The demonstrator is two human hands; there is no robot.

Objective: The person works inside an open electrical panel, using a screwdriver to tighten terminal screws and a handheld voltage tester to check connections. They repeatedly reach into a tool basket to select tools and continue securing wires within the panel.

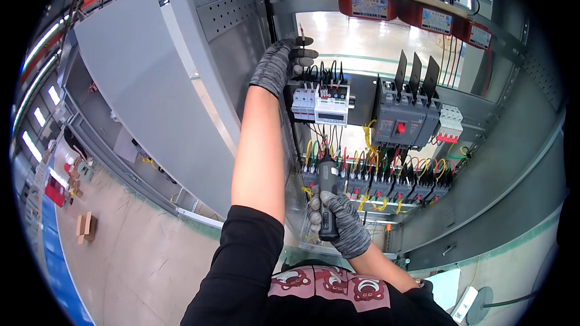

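My left hand (279, 65), in a grey knit glove, reaches up along the cabinet's left side. Its fingers are closed around a thin dark wire (302, 31) whose reddish tip points upward. My right hand (345, 228), gloved alike, grips a black electric screwdriver (328, 175) held upright. The screwdriver's bit points up toward the wiring under a white module with a small display (331, 112). Beside that module sit small white breakers (303, 104), with black wires entering from above. The bit's exact contact is too small to make out.
A large grey circuit breaker (403, 124) with upright black barriers stands to the right, a small white-and-red breaker (449, 124) beside it. Below runs a row of smaller breakers (417, 191) with coloured wires. Red transformers (370, 6) hang above. A cardboard box (86, 227) lies on the floor.
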